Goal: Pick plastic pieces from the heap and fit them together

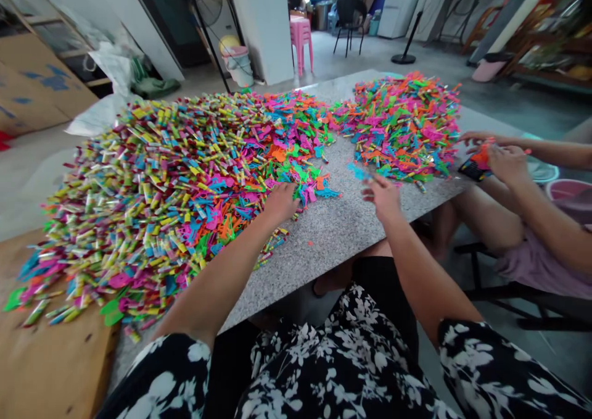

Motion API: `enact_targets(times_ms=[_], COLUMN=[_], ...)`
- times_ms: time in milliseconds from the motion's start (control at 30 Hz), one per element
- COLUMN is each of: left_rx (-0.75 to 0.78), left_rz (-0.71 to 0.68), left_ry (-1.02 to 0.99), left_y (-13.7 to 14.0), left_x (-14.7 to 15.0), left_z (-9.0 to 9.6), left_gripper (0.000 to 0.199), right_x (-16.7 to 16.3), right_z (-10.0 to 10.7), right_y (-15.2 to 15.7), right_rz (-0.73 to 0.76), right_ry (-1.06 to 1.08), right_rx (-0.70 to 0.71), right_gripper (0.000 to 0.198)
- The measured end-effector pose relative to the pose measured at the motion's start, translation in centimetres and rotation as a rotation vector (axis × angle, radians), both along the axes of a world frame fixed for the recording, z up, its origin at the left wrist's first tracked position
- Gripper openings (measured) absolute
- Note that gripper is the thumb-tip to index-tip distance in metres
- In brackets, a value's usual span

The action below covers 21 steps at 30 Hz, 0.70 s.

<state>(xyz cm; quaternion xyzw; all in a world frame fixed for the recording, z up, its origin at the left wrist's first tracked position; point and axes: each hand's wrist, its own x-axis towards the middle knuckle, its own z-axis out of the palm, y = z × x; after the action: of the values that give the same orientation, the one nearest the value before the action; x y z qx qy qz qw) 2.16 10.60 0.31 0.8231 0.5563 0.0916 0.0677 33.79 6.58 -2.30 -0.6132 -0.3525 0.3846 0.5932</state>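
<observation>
My left hand (281, 204) is at the near right edge of a big heap of small tubes and bright plastic pieces (157, 178). Its fingers and thumb are apart over the pieces, and I see nothing held between them. My right hand (385, 198) is closed, pinching a light-blue plastic piece (357, 171) that points away to the left, just above the tabletop. Close to my left hand lie loose blue pieces (327, 192), with pink and green ones beside them. Ahead of my right hand rises a second heap of mixed coloured pieces (407, 126).
The speckled stone table (319, 240) carries both heaps. At the right, a seated co-worker's hands (506, 163) hold orange pieces near a black packet (472, 170). A wooden board (55, 363) lies at the lower left. Pink stools (301, 39) and a black chair (350, 21) stand behind.
</observation>
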Motion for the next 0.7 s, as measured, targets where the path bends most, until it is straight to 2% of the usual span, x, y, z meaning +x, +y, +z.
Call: enact_targets(times_ms=[33,100,200,267,367,500,633,700], left_rx=[0.011,-0.020,-0.099,-0.122,-0.105,-0.054,0.003,0.027], left_rz=[-0.013,0.013,0.192,0.293,0.305,0.259,0.170,0.171], left_ry=[0.041,0.075,0.048,0.007,-0.031,-0.035,-0.187,-0.319], left_y=[0.9,2.2,3.4,3.9,4.4,4.5,4.0,3.4], left_x=[0.7,2.4,5.3,6.9,7.9,7.1,4.5,2.6], left_z=[-0.2,-0.6,-1.4,-2.0,-2.7,-3.0,-2.2,-1.5], left_gripper=[0.065,0.081,0.099,0.101,0.089,0.064,0.060,0.060], right_x=[1.0,2.0,0.6,-1.6,-5.0,-7.5,-7.8,-8.0], right_z=[0.3,0.5,-0.3,-1.6,-3.9,-6.0,-6.2,-5.9], right_y=[1.1,2.7,2.7,1.5,-1.0,-3.2,-3.7,-3.7], right_rz=[-0.067,-0.100,0.015,0.128,0.231,0.291,0.319,0.337], right_ry=[0.079,0.162,0.130,0.076,0.023,-0.066,-0.180,-0.189], right_rx=[0.063,0.105,-0.007,-0.071,-0.111,-0.127,-0.121,-0.126], right_gripper=[0.051,0.059,0.058,0.050,0.040,0.033,0.030,0.031])
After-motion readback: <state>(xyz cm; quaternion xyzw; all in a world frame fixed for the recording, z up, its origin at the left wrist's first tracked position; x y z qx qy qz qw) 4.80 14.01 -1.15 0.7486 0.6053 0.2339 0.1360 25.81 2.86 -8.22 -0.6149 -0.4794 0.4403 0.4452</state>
